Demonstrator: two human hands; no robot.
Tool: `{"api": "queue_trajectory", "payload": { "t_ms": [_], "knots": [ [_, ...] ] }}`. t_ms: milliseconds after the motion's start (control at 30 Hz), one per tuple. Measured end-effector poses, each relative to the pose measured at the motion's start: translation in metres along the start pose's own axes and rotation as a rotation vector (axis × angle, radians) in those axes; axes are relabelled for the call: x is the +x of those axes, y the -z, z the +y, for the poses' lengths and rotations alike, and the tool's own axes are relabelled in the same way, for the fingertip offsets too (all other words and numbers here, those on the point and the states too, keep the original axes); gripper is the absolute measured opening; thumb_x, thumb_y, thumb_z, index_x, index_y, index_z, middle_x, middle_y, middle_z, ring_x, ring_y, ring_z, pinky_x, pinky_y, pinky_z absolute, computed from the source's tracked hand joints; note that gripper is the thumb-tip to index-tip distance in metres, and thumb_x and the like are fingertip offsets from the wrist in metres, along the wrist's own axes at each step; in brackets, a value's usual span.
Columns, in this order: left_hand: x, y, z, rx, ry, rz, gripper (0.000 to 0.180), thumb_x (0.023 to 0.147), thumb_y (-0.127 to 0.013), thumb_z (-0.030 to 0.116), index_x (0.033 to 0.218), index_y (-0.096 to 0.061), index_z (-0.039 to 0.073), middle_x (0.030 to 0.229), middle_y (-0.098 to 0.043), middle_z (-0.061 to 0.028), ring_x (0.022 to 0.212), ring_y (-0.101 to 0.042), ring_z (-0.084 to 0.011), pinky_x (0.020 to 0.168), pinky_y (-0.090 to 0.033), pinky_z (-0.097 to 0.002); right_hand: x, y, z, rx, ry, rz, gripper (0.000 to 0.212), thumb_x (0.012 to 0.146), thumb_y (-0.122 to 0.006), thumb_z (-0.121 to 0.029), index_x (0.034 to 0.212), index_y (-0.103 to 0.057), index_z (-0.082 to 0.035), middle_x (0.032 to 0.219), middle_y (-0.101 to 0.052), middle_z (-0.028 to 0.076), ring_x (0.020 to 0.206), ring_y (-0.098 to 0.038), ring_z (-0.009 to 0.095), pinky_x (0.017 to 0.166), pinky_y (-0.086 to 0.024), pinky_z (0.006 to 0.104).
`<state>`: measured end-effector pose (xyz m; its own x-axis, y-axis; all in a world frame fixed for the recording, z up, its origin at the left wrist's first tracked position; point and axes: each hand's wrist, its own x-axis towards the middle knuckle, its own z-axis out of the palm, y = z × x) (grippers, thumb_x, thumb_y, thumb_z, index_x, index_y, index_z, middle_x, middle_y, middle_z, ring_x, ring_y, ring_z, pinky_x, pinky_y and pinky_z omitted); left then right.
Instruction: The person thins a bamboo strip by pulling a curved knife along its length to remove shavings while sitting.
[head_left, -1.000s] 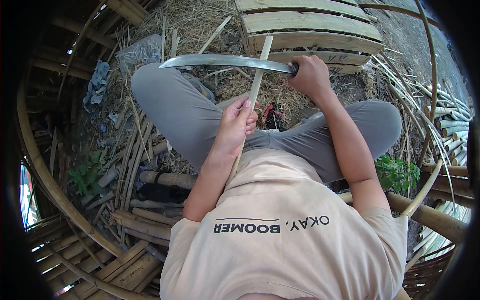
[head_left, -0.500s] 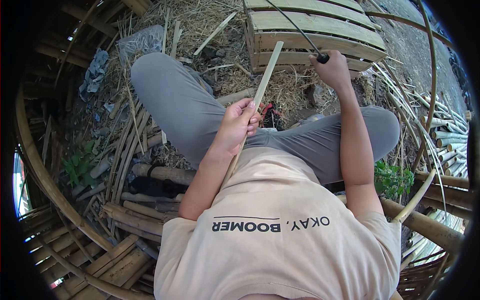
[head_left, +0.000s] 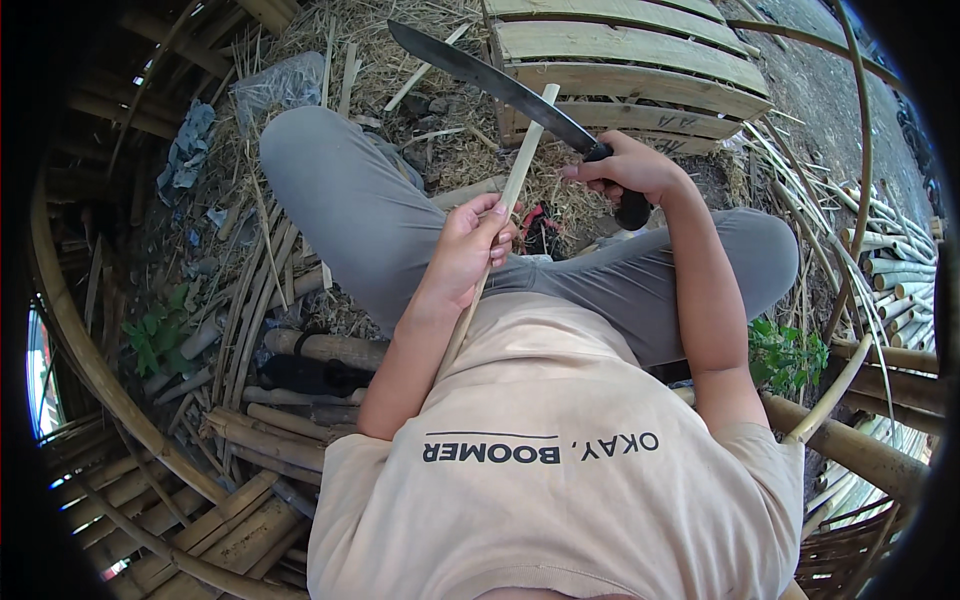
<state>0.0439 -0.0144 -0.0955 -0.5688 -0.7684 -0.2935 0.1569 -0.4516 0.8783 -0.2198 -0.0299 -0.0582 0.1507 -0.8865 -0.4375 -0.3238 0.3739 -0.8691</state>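
Observation:
Over my lap, my left hand (head_left: 474,245) is closed around a long pale bamboo strip (head_left: 519,175). The strip's far end points up and away, while its lower end runs along my left forearm against my shirt. My right hand (head_left: 635,170) grips the black handle of a machete (head_left: 490,78). Its broad dark blade slants to the far left and passes across the strip near its far tip. Whether blade and strip touch, I cannot tell.
A slatted wooden crate (head_left: 630,80) stands beyond my right hand. Shavings cover the ground, with clear plastic (head_left: 285,80) and blue-grey cloth (head_left: 187,150) at the far left. Cut bamboo poles (head_left: 900,285) are stacked at right; a thick bamboo pole (head_left: 330,347) lies by my left elbow.
The machete has swung down and left from over the crate, its flat face now showing. My right hand has turned and come slightly nearer. The strip has shifted slightly left.

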Motion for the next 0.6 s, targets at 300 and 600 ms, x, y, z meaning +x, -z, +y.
{"api": "queue_trajectory", "payload": {
  "t_ms": [300, 600],
  "knots": [
    [0.002, 0.024, 0.015, -0.184, -0.002, 0.063, 0.02, 0.104, -0.049, 0.016, 0.115, -0.055, 0.0, 0.071, -0.044, 0.0049, 0.056, -0.039, -0.0024, 0.048, -0.034, -0.0188, -0.02, 0.021, -0.006, -0.277, -0.09, 0.276, 0.049, 0.079, -0.084, -0.031, 0.105, -0.059, 0.002, 0.064, -0.055, -0.001, 0.051, -0.049, 0.008, 0.047, -0.039, 0.0244],
    [0.003, 0.041, 0.019, -0.292, -0.028, 0.068, 0.021, 0.105, -0.047, 0.018, 0.113, -0.056, 0.001, 0.071, -0.042, 0.0049, 0.056, -0.039, -0.0027, 0.048, -0.034, -0.019, -0.014, 0.024, 0.0, -0.466, -0.002, 0.355, 0.045, 0.079, -0.081, -0.038, 0.085, -0.065, 0.004, 0.063, -0.057, 0.002, 0.055, -0.054, 0.011, 0.051, -0.042, 0.0282]
  ]
}}
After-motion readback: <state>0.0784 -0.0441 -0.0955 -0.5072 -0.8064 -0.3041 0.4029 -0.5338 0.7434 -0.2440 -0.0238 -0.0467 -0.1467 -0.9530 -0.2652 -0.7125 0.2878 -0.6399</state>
